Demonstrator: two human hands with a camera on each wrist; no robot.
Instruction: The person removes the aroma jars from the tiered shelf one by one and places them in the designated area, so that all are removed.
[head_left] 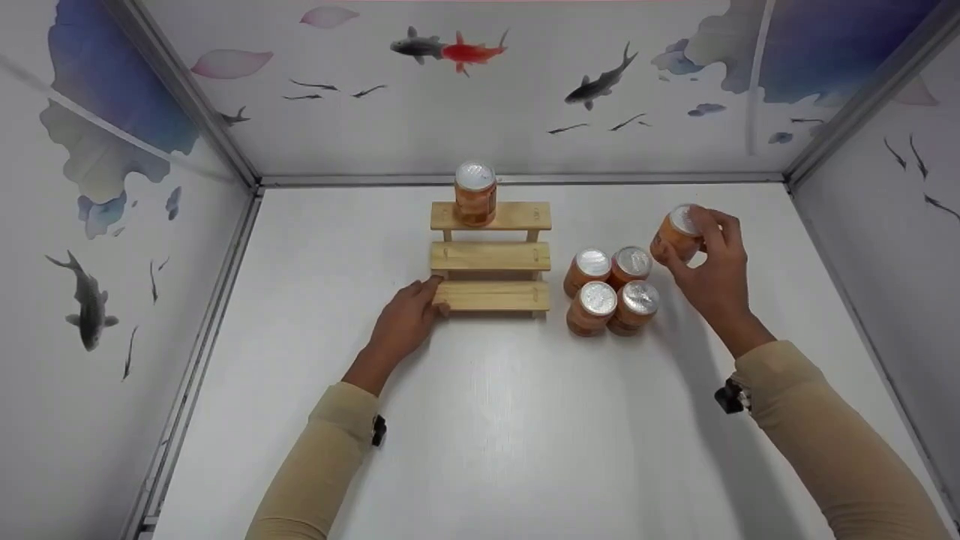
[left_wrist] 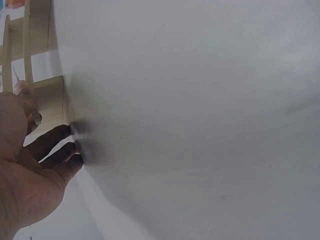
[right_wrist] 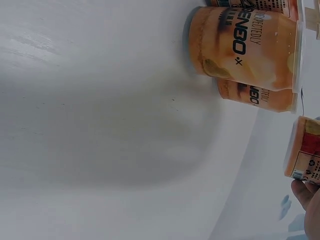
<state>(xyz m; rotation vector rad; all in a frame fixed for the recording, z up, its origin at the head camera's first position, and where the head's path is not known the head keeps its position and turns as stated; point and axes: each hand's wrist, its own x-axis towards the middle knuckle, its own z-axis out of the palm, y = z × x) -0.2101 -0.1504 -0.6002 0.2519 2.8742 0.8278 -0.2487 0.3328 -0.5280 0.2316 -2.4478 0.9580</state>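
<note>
A small three-step wooden display stand is on the white table. My left hand holds the left end of its lowest step; in the left wrist view the thumb lies at the step while the other fingers reach down toward the tabletop. My right hand grips an orange-labelled can with a silvery lid, tilted a little, right of the stand. In the right wrist view this can is raised above the tabletop, partly cut off by the frame. One similar can stands upright on the top step.
Several more orange cans stand upright in a tight cluster between the stand and my right hand. White panels with painted fish enclose the table at the back and both sides, with metal framing along the edges.
</note>
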